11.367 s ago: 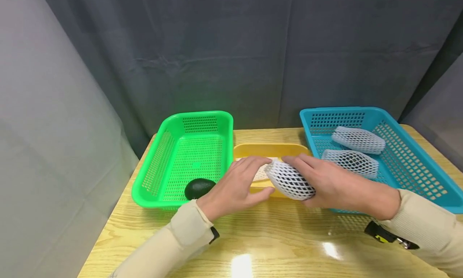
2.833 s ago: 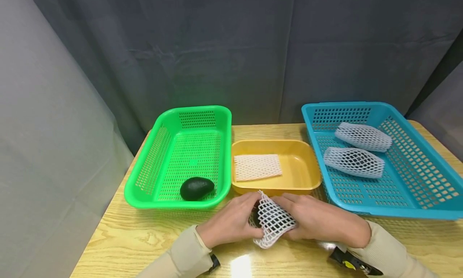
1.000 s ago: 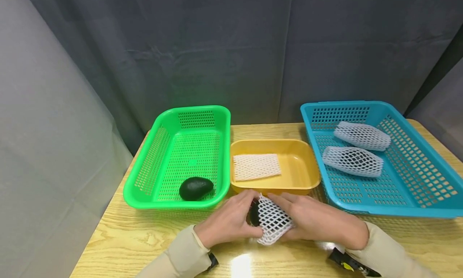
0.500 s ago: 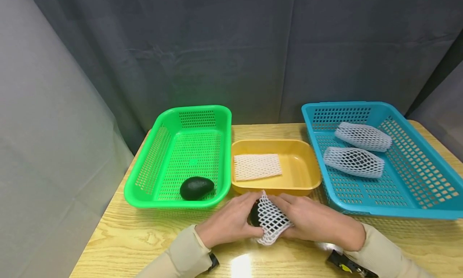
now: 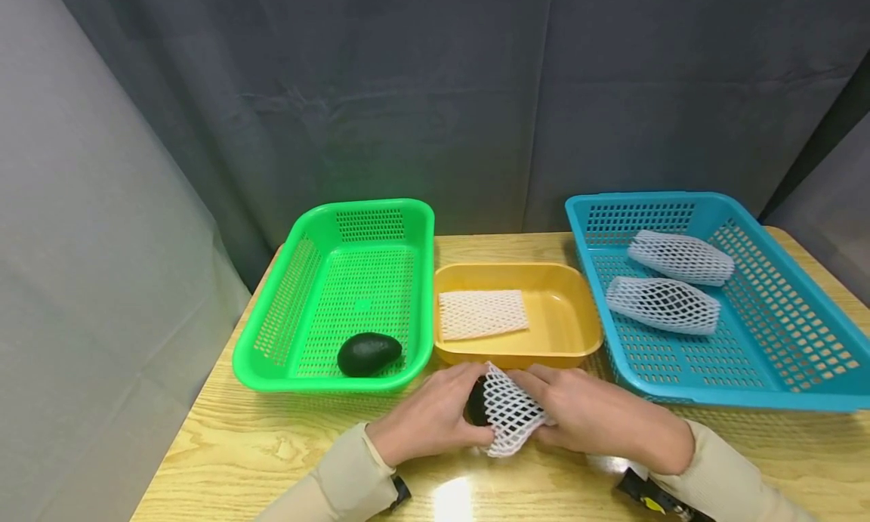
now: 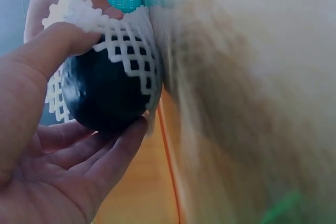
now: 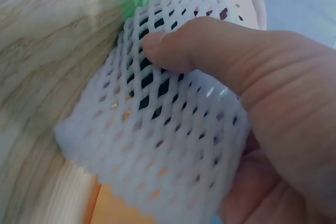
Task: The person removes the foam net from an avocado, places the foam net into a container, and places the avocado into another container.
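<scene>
In front of the yellow tray, both hands hold a dark, glossy avocado partly covered by a white foam net sleeve. My left hand grips its bare end, fingers beneath and thumb pressing the net's edge, as the left wrist view shows. From the other side my right hand holds the sleeve, its thumb lying across the mesh. The far end of the net hangs loose past the avocado in the right wrist view. Another avocado lies in the green basket.
The yellow tray holds flat foam nets. To the right, a blue basket contains two netted items. The wooden table extends toward me, with a grey curtain behind.
From above the yellow tray 11.4 seconds ago, both hands have come nearer me. My left hand, then with fingers spread, now grips the avocado's bare end. Over the last second, little differs.
</scene>
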A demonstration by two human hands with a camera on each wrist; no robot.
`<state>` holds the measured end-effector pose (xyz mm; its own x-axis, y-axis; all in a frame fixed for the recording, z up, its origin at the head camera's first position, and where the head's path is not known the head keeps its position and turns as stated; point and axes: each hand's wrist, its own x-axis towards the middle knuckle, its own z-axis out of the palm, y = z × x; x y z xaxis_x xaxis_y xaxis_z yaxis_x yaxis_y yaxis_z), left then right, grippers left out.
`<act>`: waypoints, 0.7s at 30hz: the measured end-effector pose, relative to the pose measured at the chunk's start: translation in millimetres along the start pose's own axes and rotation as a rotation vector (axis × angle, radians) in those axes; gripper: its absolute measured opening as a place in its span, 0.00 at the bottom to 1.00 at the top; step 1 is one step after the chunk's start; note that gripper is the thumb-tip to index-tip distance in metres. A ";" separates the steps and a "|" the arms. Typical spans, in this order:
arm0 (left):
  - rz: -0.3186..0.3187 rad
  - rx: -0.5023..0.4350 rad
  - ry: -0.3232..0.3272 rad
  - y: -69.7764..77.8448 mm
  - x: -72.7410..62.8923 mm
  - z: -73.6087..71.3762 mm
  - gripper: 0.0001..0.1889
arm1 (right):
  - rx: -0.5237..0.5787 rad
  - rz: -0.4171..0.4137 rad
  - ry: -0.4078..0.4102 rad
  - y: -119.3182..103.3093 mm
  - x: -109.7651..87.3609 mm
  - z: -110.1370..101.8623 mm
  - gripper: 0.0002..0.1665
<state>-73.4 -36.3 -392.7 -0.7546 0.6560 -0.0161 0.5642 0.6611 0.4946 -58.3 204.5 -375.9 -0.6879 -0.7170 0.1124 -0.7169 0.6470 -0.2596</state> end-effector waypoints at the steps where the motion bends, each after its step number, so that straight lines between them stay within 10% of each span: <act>1: 0.000 -0.001 0.002 -0.1 -0.1 -0.3 0.42 | -0.007 -0.002 0.003 0.0 -0.1 -0.6 0.38; 21: -0.014 -0.018 0.029 -4.0 0.8 0.1 0.37 | -0.032 -0.030 0.034 -2.5 -3.7 -10.6 0.18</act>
<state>-76.2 -38.5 -394.8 -0.7721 0.6355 0.0017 0.5473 0.6635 0.5101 -55.2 208.3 -365.5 -0.6689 -0.7276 0.1522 -0.7403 0.6336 -0.2246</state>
